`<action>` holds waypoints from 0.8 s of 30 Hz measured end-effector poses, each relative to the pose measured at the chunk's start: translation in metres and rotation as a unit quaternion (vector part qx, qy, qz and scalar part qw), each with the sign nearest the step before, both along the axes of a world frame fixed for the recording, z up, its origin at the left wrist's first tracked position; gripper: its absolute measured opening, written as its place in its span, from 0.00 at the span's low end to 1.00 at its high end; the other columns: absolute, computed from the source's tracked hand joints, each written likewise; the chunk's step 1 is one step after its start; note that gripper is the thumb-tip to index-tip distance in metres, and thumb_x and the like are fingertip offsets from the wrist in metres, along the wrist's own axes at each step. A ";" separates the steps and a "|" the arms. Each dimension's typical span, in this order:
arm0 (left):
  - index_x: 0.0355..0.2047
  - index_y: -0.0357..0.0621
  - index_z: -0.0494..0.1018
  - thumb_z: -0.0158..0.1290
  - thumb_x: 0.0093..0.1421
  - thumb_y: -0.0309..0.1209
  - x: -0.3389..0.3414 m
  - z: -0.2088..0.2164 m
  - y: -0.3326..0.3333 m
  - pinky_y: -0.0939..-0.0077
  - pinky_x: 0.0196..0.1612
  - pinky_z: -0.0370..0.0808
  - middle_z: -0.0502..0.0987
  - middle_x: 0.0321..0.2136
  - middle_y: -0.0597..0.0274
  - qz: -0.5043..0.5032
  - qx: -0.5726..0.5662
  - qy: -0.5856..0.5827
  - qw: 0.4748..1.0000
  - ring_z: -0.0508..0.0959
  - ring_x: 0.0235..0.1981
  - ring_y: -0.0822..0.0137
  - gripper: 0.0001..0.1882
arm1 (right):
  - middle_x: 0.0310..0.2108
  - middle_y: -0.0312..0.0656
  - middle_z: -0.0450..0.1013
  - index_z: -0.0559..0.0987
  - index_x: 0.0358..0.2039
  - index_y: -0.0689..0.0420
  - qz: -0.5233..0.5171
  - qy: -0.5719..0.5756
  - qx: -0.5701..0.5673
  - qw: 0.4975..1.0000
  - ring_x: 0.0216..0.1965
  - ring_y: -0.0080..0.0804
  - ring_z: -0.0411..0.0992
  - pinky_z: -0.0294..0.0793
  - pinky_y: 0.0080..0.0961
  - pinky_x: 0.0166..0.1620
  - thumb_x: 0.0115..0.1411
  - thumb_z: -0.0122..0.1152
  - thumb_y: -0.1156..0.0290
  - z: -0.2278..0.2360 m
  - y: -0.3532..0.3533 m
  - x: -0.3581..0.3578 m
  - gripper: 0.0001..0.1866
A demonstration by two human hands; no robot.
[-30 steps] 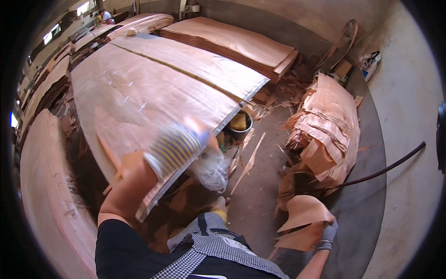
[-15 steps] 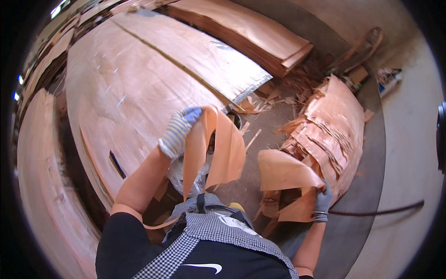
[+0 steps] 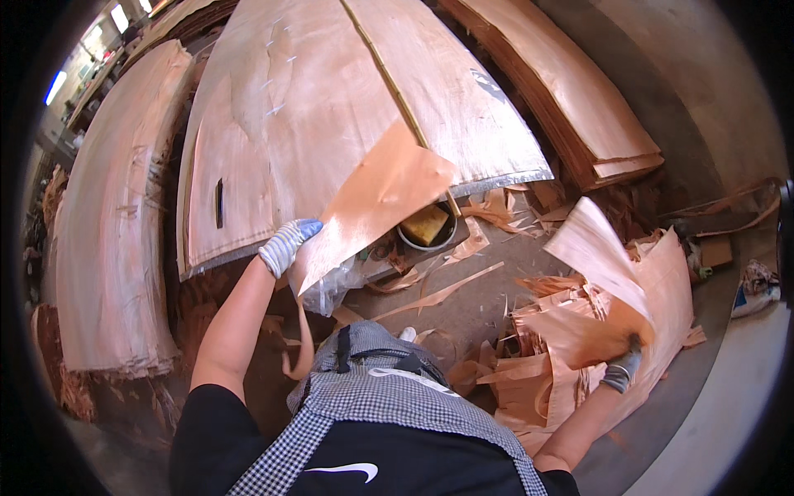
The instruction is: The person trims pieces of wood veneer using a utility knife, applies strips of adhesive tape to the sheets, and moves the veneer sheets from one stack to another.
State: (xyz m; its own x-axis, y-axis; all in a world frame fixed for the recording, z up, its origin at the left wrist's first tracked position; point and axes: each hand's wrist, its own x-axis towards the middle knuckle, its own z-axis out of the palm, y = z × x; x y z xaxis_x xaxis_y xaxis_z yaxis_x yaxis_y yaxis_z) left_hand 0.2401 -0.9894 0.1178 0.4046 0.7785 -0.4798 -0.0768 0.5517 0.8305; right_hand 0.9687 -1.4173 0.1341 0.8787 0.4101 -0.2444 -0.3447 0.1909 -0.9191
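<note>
My left hand point(image 3: 289, 246), in a striped glove with blue fingertips, grips one edge of a pointed piece of wood veneer point(image 3: 389, 186). That piece stretches out over the near edge of a large veneer stack point(image 3: 306, 124). To the right, my gloved right hand point(image 3: 626, 369) is closed on a second, curled veneer piece point(image 3: 600, 252), slightly smeared by motion. It is over a pile of veneer scraps point(image 3: 666, 289), and the fingertips are partly hidden. A thin veneer strip point(image 3: 303, 343) dangles below my left hand.
A pot point(image 3: 447, 234) with a yellow sponge point(image 3: 424, 223) stands by the big stack's corner. On that stack lie a long thin stick point(image 3: 385, 70) and a dark narrow tool point(image 3: 219, 204). More veneer stacks flank it at left point(image 3: 116, 223) and right point(image 3: 571, 91). Scraps litter the floor.
My view has turned, shifting the stacks rightward in the picture. The veneer in my left hand has gone from hanging folded to extended flat. My right hand has carried its piece over the scrap pile.
</note>
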 end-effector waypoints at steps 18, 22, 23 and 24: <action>0.53 0.35 0.71 0.55 0.61 0.32 0.301 0.130 0.223 0.76 0.50 0.73 0.79 0.44 0.59 0.092 0.497 0.038 0.862 0.77 0.44 0.69 0.21 | 0.47 0.47 0.70 0.71 0.50 0.58 -0.270 -0.001 -0.572 0.775 0.46 0.39 0.70 0.72 0.37 0.46 0.62 0.54 0.57 -0.085 -0.257 -0.027 0.22; 0.61 0.34 0.57 0.61 0.53 0.45 0.316 0.135 0.295 0.66 0.55 0.70 0.70 0.54 0.40 0.221 0.364 0.303 0.852 0.73 0.52 0.49 0.43 | 0.46 0.48 0.70 0.71 0.49 0.59 -0.284 -0.127 -0.746 0.589 0.44 0.39 0.70 0.73 0.36 0.43 0.62 0.54 0.58 -0.061 -0.234 -0.055 0.21; 0.61 0.34 0.56 0.61 0.53 0.47 0.311 0.124 0.297 0.64 0.57 0.69 0.67 0.56 0.37 0.222 0.367 0.333 0.839 0.71 0.54 0.47 0.44 | 0.46 0.49 0.70 0.71 0.48 0.59 -0.294 -0.175 -0.762 0.550 0.44 0.39 0.70 0.73 0.36 0.42 0.62 0.54 0.58 -0.053 -0.221 -0.061 0.21; 0.62 0.34 0.54 0.60 0.53 0.49 0.306 0.110 0.293 0.62 0.58 0.68 0.64 0.58 0.35 0.214 0.357 0.383 0.825 0.69 0.56 0.44 0.45 | 0.45 0.49 0.70 0.71 0.48 0.59 -0.304 -0.233 -0.769 0.513 0.43 0.39 0.70 0.73 0.36 0.42 0.61 0.54 0.58 -0.047 -0.206 -0.068 0.21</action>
